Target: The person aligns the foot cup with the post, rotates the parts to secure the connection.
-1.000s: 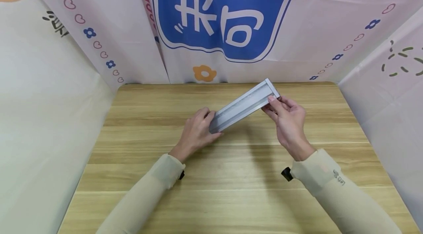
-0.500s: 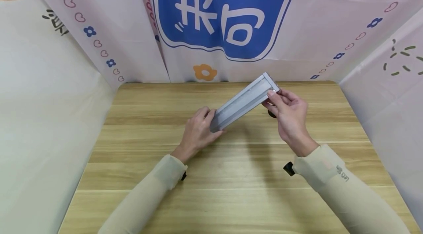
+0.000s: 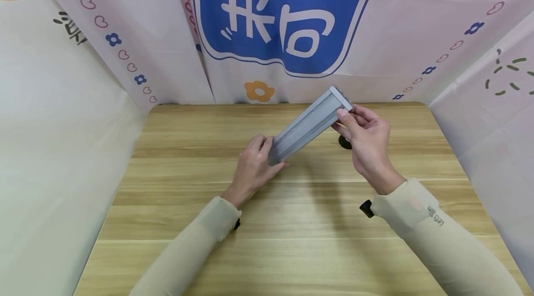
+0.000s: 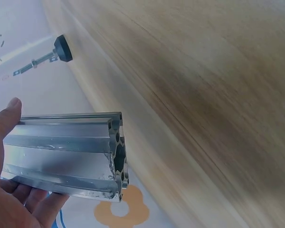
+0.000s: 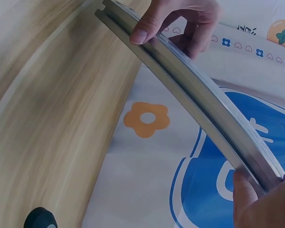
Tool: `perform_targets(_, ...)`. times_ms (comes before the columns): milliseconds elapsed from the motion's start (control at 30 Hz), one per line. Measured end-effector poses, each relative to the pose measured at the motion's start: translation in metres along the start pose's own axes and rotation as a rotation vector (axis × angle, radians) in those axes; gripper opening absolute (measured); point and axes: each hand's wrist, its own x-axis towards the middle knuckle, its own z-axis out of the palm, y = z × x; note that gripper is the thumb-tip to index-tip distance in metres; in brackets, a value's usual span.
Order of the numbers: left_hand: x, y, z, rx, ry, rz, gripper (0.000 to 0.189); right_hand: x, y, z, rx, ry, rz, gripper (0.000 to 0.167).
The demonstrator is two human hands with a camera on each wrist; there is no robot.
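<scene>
A silver aluminium profile with grooved sides slants up to the right above the table. My left hand grips its lower left end, thumb on one side and fingers on the other. At the raised end, my right hand pinches the edge between thumb and fingers. The left wrist view shows the profile's hollow cut end. Beneath the right hand is a levelling foot with a black round base and a threaded stud. In the head view only its base shows; the hand hides the stud.
Under the hands lies a wood-grain table. Printed cloth hangs behind its back edge, with more cloth at both sides. A black wrist mount sticks out from the right sleeve.
The profile's raised end has moved up and slightly left, along with my right hand. My left hand has shifted slightly right. The black base has come into view below the right fingers.
</scene>
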Motion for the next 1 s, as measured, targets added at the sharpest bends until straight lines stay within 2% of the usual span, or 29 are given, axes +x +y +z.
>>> perform_targets(133,0.0,0.002,0.001,-0.004,0.013,-0.009,0.079,0.002,-0.002,0.001,0.003,-0.007,-0.023,0.025)
perform_targets(367,0.0,0.005,0.002,-0.035,0.032,-0.046,0.076,0.003,-0.007,0.004,-0.067,-0.073,-0.086,0.036)
perform_targets(633,0.0,0.01,0.006,-0.061,0.065,-0.076,0.077,0.004,-0.013,0.008,-0.107,-0.108,-0.123,0.036)
perform_targets(1000,0.002,0.017,0.008,-0.013,0.174,-0.1,0.076,0.007,-0.025,0.015,-0.126,-0.152,-0.144,0.038)
